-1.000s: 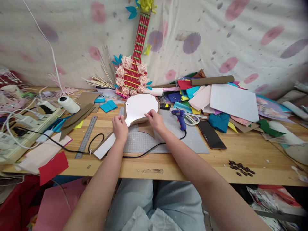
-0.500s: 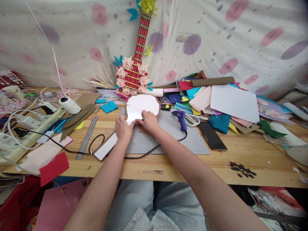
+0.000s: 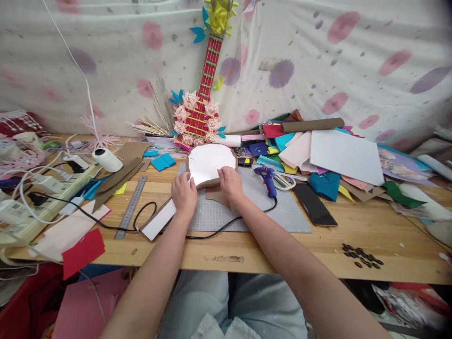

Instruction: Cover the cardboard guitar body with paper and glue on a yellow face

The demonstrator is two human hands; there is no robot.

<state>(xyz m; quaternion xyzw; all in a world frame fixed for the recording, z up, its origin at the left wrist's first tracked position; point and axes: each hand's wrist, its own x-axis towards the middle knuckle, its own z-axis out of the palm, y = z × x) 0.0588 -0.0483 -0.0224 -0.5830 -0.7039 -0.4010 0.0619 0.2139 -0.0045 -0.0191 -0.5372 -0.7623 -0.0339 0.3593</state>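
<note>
A guitar-shaped cutout, white on top with a brown cardboard edge, lies on the grey cutting mat. Its long white neck reaches down-left off the mat. My left hand presses down on the neck where it meets the round body. My right hand presses on the body's lower right edge, above a loose brown cardboard scrap. Both hands lie flat on the cutout with fingers curled.
A blue glue gun with a black cord lies right of my hands, beside scissors and a black phone. A steel ruler, thread spool and power strips sit left. Paper sheets pile up at right. A decorated paper guitar leans on the back cloth.
My right hand slid left over the body, then back to its lower right edge. My left hand stayed on the neck. The view tilted slightly.
</note>
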